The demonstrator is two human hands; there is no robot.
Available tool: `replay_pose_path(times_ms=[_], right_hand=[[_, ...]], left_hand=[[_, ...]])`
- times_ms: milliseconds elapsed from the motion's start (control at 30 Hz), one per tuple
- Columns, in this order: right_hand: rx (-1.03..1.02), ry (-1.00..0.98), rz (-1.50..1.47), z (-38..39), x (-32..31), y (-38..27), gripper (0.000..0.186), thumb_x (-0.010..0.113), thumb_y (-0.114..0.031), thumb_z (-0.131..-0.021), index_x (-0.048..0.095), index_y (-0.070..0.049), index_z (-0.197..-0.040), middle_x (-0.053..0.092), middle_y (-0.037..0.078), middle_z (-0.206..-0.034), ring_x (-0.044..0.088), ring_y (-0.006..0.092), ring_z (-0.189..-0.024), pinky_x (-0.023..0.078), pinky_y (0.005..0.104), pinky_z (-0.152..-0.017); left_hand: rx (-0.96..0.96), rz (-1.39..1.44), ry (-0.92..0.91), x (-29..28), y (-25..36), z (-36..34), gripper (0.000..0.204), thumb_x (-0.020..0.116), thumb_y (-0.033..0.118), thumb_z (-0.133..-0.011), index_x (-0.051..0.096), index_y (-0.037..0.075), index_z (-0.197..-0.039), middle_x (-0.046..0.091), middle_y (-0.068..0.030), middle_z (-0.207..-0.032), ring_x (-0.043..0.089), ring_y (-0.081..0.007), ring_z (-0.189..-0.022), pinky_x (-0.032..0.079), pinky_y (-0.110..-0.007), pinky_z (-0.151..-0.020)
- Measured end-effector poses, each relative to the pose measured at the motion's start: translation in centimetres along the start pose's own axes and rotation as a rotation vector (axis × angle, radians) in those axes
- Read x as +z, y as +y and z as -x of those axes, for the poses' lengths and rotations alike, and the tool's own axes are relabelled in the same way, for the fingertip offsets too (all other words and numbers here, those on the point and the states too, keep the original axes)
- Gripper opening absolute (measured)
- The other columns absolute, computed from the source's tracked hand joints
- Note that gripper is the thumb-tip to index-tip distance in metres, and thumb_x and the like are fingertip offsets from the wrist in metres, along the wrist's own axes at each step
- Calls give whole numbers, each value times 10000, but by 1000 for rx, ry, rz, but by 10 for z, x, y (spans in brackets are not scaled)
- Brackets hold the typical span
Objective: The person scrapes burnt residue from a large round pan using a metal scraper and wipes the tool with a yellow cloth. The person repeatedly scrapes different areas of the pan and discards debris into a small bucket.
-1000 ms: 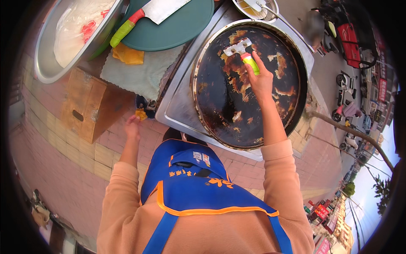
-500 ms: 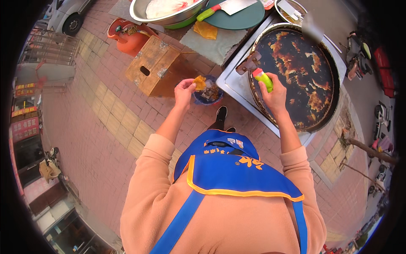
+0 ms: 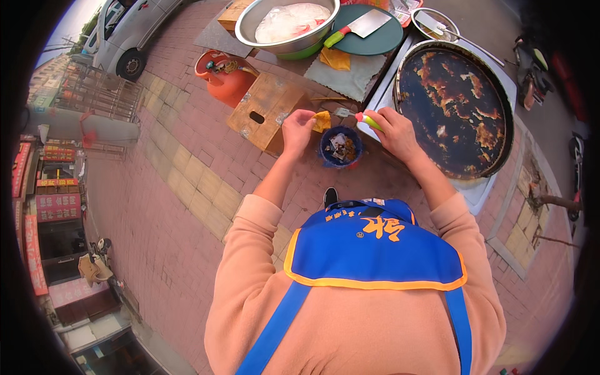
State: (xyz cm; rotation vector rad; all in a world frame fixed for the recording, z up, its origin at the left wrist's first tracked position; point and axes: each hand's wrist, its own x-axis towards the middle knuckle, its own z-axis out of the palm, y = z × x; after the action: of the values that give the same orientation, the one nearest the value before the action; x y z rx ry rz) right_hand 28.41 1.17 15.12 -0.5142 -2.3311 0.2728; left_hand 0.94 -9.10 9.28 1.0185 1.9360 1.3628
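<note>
Over the pavement in front of me, my left hand (image 3: pixel 296 132) pinches a small yellow cloth (image 3: pixel 322 121). My right hand (image 3: pixel 398 133) is closed around the green handle of a spatula (image 3: pixel 372 120) with a red collar. Its metal blade points left, close to the cloth; whether they touch I cannot tell. Beneath and between both hands stands a blue bin (image 3: pixel 324 152) lined with a bag and holding scraps. To the right of my right hand lies a big round black pan (image 3: pixel 431 119), its surface spotted with brown and orange burnt residue.
Left of the bin sits a wooden box (image 3: pixel 265 106), with an orange gas cylinder (image 3: pixel 226 87) behind it. Further back are a metal basin (image 3: pixel 250 28) holding something white, a cleaver (image 3: pixel 370 23) on a green board (image 3: pixel 381 45), a folded yellow cloth (image 3: pixel 335 59) and a bowl (image 3: pixel 458 31).
The spatula has come off the pan's edge and swung left toward the cloth. My hands are closer together, just behind the bin. The whole view has shifted.
</note>
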Motion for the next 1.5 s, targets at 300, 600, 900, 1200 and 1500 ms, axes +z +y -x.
replay_pose_path(times_ms=[300,600,900,1200,1500], right_hand=[[-163,32,215,-29,30,-38,493,676,-73,-749,636,-177,-1229,584,31,-971,596,222,-845,514,358,-726],[-147,-20,297,-31,34,-60,540,613,-50,-776,604,-164,-1304,576,60,-1007,593,242,-888,521,359,-765],[-140,-84,327,-31,28,-68,611,600,-25,-739,572,-101,-1345,559,79,-977,575,265,-875,530,359,-766],[-132,-76,313,-38,27,-68,607,619,-5,-742,585,-124,-1336,549,61,-952,572,248,-848,536,349,-717],[-105,-109,308,-45,26,-66,573,631,-7,-783,590,-134,-1340,549,61,-950,568,252,-857,529,361,-731]], left_hand=[[222,-182,-60,-38,21,-32,105,741,13,-794,698,27,-889,714,-79,-802,691,-172,-747,556,-308,-727],[174,-75,-220,-51,29,-47,112,742,19,-820,675,5,-908,708,-38,-866,660,-103,-806,534,-256,-772],[193,99,-307,-49,17,-56,107,730,-20,-825,671,4,-910,700,-26,-883,643,-85,-817,515,-239,-770],[143,268,-367,-53,22,-54,121,712,-55,-826,666,2,-923,698,-32,-914,646,-91,-848,512,-232,-793],[175,343,-393,-60,23,-54,143,696,-89,-830,667,1,-937,705,-44,-951,654,-96,-867,523,-236,-811]])
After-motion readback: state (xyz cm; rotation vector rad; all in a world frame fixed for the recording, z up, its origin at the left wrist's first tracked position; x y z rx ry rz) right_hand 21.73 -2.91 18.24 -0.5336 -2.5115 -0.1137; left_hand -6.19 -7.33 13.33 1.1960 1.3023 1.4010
